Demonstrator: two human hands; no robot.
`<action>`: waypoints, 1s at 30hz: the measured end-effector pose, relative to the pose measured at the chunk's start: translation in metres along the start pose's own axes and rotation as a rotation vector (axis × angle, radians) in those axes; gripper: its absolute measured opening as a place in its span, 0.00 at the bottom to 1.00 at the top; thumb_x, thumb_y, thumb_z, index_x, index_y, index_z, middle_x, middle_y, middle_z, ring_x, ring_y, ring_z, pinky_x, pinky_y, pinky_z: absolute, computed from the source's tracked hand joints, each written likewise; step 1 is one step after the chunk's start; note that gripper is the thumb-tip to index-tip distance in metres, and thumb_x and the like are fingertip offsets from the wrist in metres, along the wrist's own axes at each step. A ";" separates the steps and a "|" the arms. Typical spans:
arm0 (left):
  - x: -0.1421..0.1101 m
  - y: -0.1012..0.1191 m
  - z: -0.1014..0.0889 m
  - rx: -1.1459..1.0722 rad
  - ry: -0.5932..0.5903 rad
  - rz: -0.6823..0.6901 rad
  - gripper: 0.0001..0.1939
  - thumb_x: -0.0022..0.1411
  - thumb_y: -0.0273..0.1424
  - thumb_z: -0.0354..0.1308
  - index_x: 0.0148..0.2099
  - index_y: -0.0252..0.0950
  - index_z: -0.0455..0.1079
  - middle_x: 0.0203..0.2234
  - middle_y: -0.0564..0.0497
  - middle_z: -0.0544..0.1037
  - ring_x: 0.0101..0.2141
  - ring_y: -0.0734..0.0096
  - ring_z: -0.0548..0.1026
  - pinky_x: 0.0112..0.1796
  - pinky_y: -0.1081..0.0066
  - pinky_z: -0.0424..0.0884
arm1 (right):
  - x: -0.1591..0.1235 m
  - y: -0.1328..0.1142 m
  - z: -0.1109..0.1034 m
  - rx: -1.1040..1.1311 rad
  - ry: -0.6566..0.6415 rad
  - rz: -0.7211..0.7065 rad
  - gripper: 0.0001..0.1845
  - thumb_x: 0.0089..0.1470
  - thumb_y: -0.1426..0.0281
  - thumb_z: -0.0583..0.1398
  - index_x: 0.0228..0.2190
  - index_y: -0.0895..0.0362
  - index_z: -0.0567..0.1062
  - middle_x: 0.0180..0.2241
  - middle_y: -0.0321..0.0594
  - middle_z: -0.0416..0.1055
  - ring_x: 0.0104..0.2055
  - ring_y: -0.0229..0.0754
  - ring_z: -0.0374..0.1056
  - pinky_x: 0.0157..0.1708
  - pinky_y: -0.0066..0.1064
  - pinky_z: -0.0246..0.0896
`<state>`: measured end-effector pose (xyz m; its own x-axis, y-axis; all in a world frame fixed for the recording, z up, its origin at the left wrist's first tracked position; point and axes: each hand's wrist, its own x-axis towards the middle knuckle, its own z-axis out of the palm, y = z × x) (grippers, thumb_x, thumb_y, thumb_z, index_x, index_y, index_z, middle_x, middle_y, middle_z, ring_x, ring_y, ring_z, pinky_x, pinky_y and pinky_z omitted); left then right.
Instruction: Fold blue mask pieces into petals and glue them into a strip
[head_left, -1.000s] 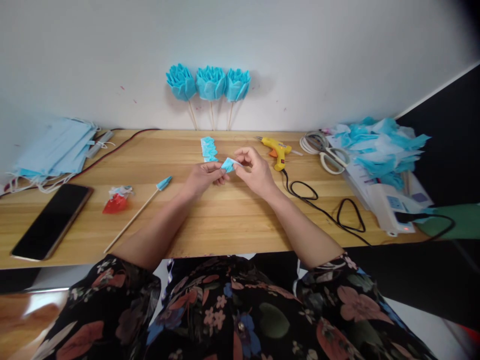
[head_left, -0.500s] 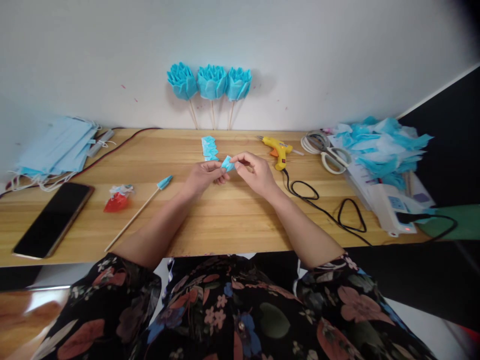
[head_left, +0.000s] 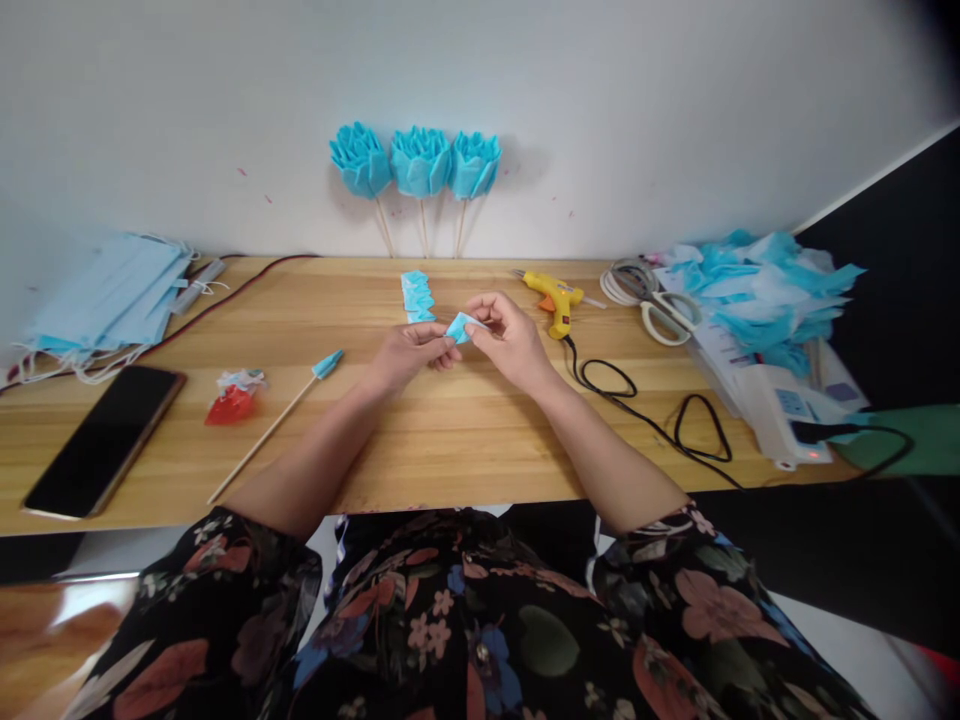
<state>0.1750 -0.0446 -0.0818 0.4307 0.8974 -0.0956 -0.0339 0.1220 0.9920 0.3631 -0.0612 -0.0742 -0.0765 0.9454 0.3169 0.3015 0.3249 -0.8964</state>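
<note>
A small folded light-blue piece [head_left: 458, 327] is pinched between both of my hands above the middle of the wooden table [head_left: 450, 440]. My left hand [head_left: 409, 354] grips its left end with closed fingertips. My right hand [head_left: 510, 340] pinches its right end, fingers curled. Just behind them lies a short row of similar folded blue pieces [head_left: 417, 296]. A wooden stick with a blue tip [head_left: 279, 423] lies to the left of my left arm.
Three blue flowers on sticks [head_left: 417, 165] lean on the wall. A yellow glue gun [head_left: 553, 299] with black cord [head_left: 645, 420], scissors [head_left: 664, 315] and blue scraps [head_left: 765, 295] sit right. At left are face masks [head_left: 112, 295], a phone [head_left: 105, 440] and a red scrap [head_left: 232, 400].
My right fingers have shifted slightly on the blue piece, working it between both hands. The piece stays in the same place above the table.
</note>
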 end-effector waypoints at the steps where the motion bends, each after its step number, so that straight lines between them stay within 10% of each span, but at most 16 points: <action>1: 0.000 0.000 0.000 0.000 -0.007 0.007 0.13 0.56 0.38 0.70 0.37 0.34 0.78 0.27 0.50 0.82 0.25 0.76 0.74 0.32 0.71 0.71 | 0.000 0.000 0.000 -0.008 0.006 0.002 0.11 0.55 0.67 0.61 0.42 0.53 0.73 0.36 0.35 0.78 0.37 0.39 0.73 0.42 0.35 0.67; 30: 0.000 0.000 0.001 -0.046 -0.038 0.039 0.20 0.55 0.44 0.70 0.42 0.34 0.76 0.27 0.51 0.80 0.25 0.77 0.73 0.31 0.72 0.70 | 0.004 0.007 -0.004 0.030 0.049 0.058 0.17 0.55 0.66 0.60 0.48 0.52 0.71 0.32 0.33 0.74 0.32 0.38 0.67 0.35 0.34 0.63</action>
<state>0.1757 -0.0453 -0.0822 0.4626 0.8850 -0.0529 -0.0920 0.1072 0.9900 0.3683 -0.0551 -0.0777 -0.0126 0.9604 0.2782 0.2758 0.2707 -0.9223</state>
